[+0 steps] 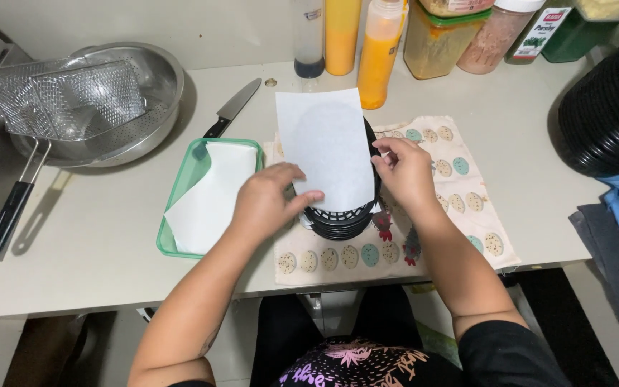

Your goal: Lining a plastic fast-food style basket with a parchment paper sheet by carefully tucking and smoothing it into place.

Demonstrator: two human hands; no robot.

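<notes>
Both hands grip a white paper sheet (pixel 327 147) over black plastic baskets (pixel 342 218): left hand (pixel 266 201) pinches near edge, right hand (pixel 406 172) right edge; green tray (pixel 180 186) just left.

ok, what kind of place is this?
Probably a food prep counter in a small kitchen or takeout spot: squeeze bottles of sauce, a wire fry basket in a metal bowl, and both hands laying a paper sheet over stacked black baskets.

A thin white rectangular sheet of paper (pixel 327 147) lies flat over a stack of black oval plastic baskets (pixel 342 218), covering most of the top basket. The stack stands on a cream cloth with egg pattern (pixel 467 201).
</notes>
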